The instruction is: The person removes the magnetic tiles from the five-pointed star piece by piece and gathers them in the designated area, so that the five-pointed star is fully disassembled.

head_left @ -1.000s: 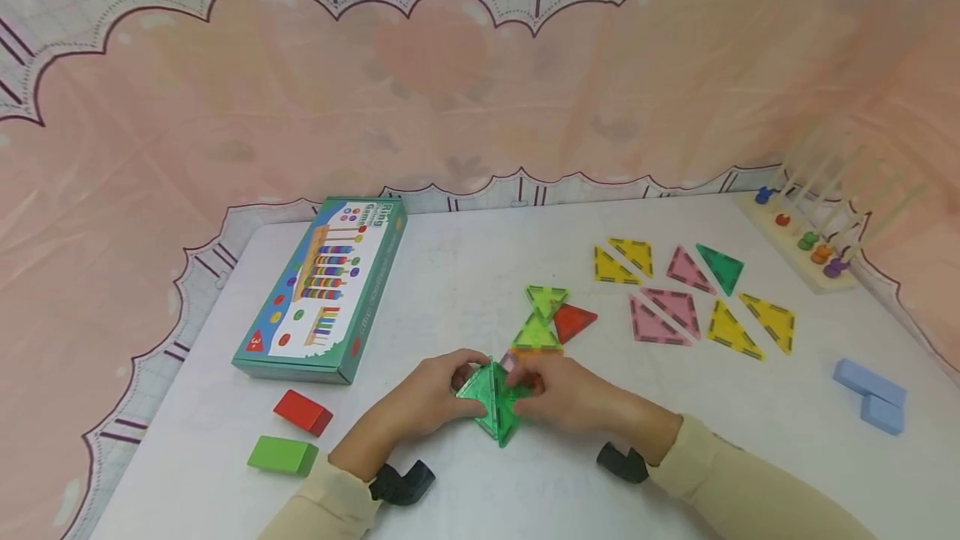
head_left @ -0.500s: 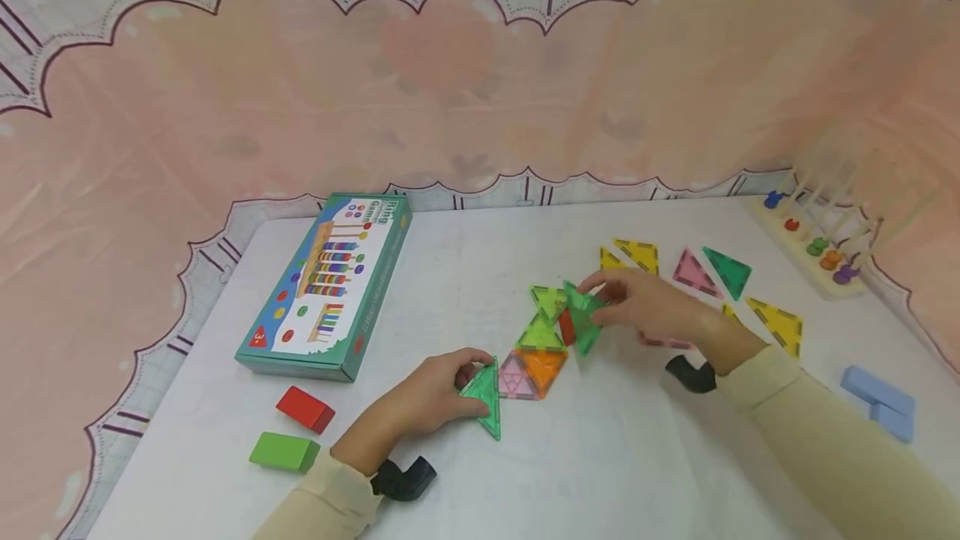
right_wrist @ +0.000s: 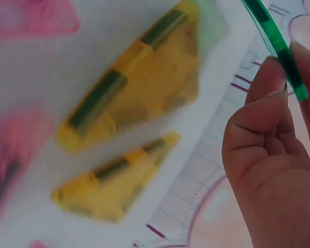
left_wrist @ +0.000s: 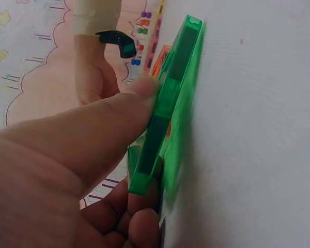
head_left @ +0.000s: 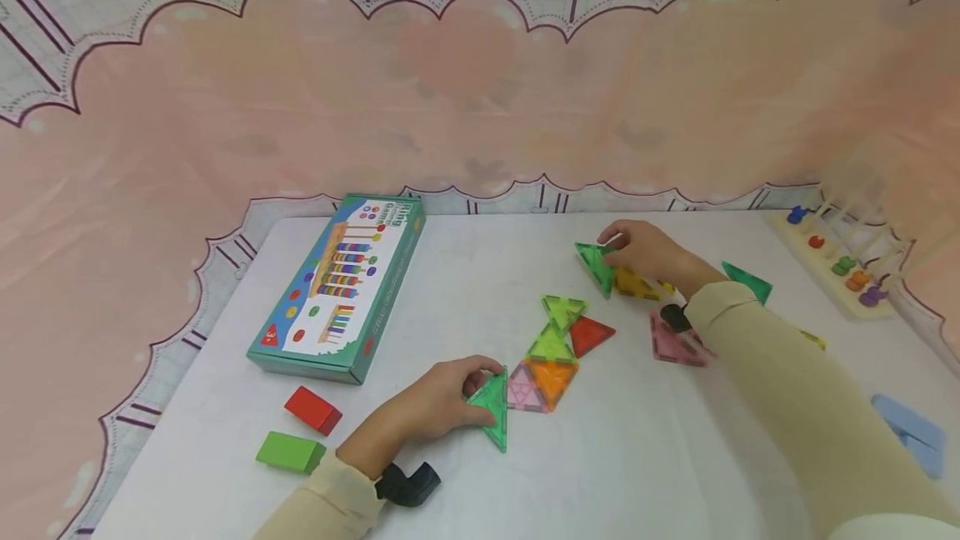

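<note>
My left hand (head_left: 442, 402) pinches a green triangular magnetic tile (head_left: 491, 408) between thumb and fingers. In the left wrist view this tile (left_wrist: 165, 103) tilts close to the white table. Farther back, my right hand (head_left: 647, 257) pinches another green triangular magnetic tile (head_left: 597, 268), beside the yellow triangular tiles (head_left: 634, 283). The right wrist view shows that tile edge-on (right_wrist: 279, 49), apart from the two yellow tiles (right_wrist: 139, 77). Between the hands lie two lime triangles (head_left: 551, 346), a red triangle (head_left: 590, 335), an orange tile (head_left: 553, 382) and a pink triangle (head_left: 523, 392).
A ring game box (head_left: 341, 290) lies at left, with a red block (head_left: 312, 409) and a green block (head_left: 291, 452) in front. Pink tiles (head_left: 675, 342) and a dark green triangle (head_left: 747, 280) sit near my right arm. At right are a pegged rack (head_left: 832, 265) and blue blocks (head_left: 909, 432).
Both hands held green tiles together at first. My right hand then drew one away, moving right and back to beside the yellow tiles. The left hand stays nearly in place, gripping its tile.
</note>
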Motion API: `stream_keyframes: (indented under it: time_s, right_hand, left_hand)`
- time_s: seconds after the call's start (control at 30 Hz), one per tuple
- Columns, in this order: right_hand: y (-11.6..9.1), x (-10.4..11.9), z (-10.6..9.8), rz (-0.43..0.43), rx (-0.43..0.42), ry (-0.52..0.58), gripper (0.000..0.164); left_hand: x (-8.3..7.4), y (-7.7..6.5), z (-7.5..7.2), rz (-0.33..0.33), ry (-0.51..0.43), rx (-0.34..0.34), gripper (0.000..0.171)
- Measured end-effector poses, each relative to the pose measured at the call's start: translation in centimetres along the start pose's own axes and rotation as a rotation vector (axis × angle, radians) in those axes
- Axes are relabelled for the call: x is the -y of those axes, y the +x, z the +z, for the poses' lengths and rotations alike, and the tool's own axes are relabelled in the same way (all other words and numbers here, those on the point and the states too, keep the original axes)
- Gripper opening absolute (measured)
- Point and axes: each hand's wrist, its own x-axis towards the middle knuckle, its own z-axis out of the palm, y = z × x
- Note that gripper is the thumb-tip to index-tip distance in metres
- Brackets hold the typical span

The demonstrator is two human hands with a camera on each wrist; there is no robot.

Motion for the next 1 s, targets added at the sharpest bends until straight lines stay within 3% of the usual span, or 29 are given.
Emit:
stream_keyframes:
  time_s: [0.3,0.43,0.57,0.83,0.93,1.0]
  right_hand:
    - [1.2,0.5,1.0,0.038,-0.058,0.033,0.029]
    - [1.0,0.4,1.5,0.048,-0.067,-0.057,0.036]
    - [-0.4,0.1,1.6,0.045,-0.082,-0.152,0.038]
    - [-5.7,0.7,2.3,-0.042,-0.054,-0.158,0.037]
    - [-6.4,0.4,2.3,-0.048,-0.062,-0.203,0.035]
    - [-6.2,0.1,2.1,-0.007,-0.069,-0.214,0.036]
  left_hand:
    - [-0.2,-0.2,0.1,0.000,0.001,0.001,0.053]
    - [-0.1,-0.3,0.1,-0.002,0.003,-0.001,0.053]
    - [0.2,-0.4,0.0,0.006,-0.009,-0.005,0.050]
    - [1.1,-0.4,-0.6,-0.023,-0.102,-0.036,0.035]
    - [1.1,-0.4,-0.7,-0.023,-0.111,-0.041,0.035]
    - [1.0,-0.3,-0.6,-0.018,-0.111,-0.042,0.036]
